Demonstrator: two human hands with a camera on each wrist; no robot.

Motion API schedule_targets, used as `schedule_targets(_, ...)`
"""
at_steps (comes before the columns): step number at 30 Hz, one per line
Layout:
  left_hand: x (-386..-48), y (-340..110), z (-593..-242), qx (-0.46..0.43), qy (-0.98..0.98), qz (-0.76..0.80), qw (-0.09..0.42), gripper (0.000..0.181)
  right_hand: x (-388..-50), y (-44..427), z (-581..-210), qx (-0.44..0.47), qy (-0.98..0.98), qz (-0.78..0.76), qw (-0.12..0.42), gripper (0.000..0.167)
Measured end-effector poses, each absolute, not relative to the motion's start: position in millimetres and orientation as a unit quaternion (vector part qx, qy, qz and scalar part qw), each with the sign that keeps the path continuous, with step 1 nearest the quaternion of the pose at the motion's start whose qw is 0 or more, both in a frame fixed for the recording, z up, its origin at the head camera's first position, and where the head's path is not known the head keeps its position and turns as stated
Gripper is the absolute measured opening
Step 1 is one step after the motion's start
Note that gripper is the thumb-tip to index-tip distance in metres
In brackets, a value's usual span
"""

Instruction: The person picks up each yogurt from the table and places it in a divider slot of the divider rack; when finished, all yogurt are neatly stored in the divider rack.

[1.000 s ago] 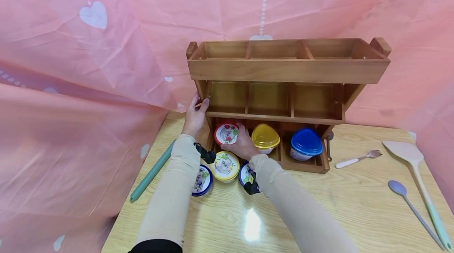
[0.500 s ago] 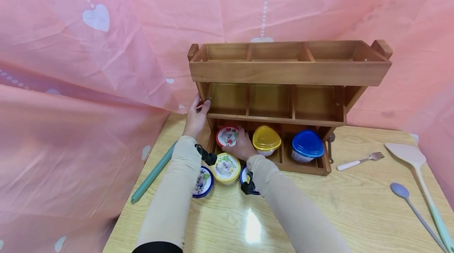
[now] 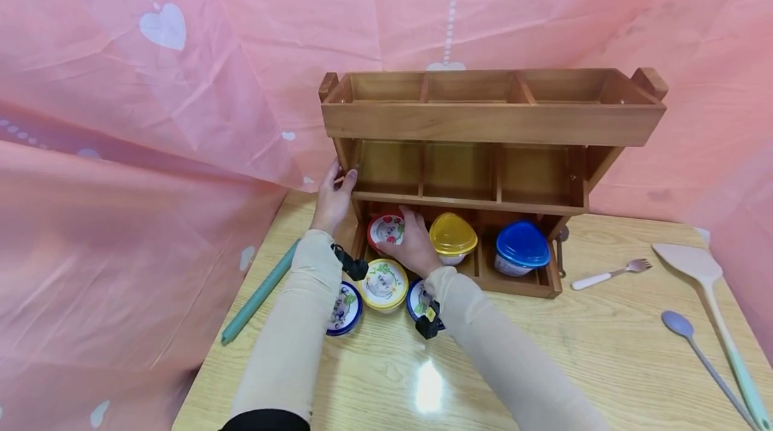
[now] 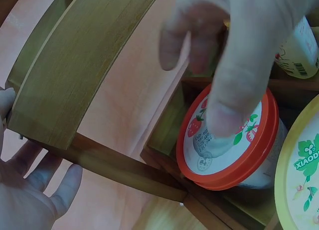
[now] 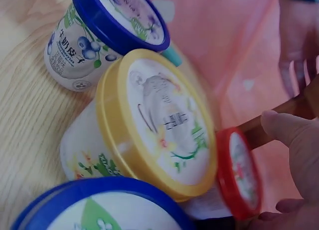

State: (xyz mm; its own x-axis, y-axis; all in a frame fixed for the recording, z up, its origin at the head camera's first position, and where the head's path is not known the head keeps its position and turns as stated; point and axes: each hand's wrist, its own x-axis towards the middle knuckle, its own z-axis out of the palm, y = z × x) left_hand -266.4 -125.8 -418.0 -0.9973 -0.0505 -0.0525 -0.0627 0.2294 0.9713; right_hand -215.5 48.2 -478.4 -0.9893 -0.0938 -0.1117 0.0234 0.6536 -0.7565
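Note:
My left hand (image 3: 331, 206) grips the left side of a three-tier wooden rack (image 3: 492, 123), thumb in front and fingers behind. My right hand (image 3: 415, 246) hovers over a red-lidded ice cream tub (image 3: 385, 231) in the bottom tier's left compartment. In the left wrist view, the thumb (image 4: 232, 105) is above the strawberry-printed lid, fingers spread apart and nothing held. Just in front of the rack stand a round yellow-lidded tub (image 3: 383, 283) and two blue-lidded tubs, one at left (image 3: 345, 310), the other partly hidden by my right wrist.
The bottom tier also holds a yellow-lidded container (image 3: 453, 235) and a blue-lidded container (image 3: 522, 244). On the table's right lie a fork (image 3: 611, 273), a purple-grey spoon (image 3: 678, 323) and a spatula (image 3: 691, 261). A green roll (image 3: 260, 293) lies left. Pink cloth (image 3: 253, 48) hangs behind.
My right hand has loosened from the red-lidded tub and lifted slightly. The tub stays in the left compartment. The left hand remains on the rack's side.

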Motion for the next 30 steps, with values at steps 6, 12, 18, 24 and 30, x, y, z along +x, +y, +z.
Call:
schedule_targets(6, -267.2, -124.6, -418.2, -0.035, 0.784, 0.620, 0.004, 0.059, -198.6, 60.6, -460.7, -0.060, 0.912, -0.402, 0.062, 0.086)
schedule_targets(12, -266.6, -124.6, -416.9, -0.036, 0.783, 0.620, -0.001, 0.058, -182.5, 73.3, -451.3, -0.068, 0.904, -0.413, 0.089, 0.080)
schedule_targets(18, -266.6, -124.7, -417.8, -0.036, 0.785, 0.618, -0.001, 0.057, -163.6, 91.2, -444.2, -0.096, 0.902, -0.409, 0.095, 0.075)
schedule_targets(24, -266.8, -124.0, -417.7, -0.031, 0.784, 0.620, -0.006, 0.057, -140.4, 116.4, -437.9, -0.114, 0.903, -0.404, 0.088, 0.074)
schedule_targets(30, -265.7, -124.3, -416.8, -0.035, 0.786, 0.617, -0.001, 0.057, -120.8, 138.2, -441.2, -0.132, 0.905, -0.399, 0.072, 0.077)
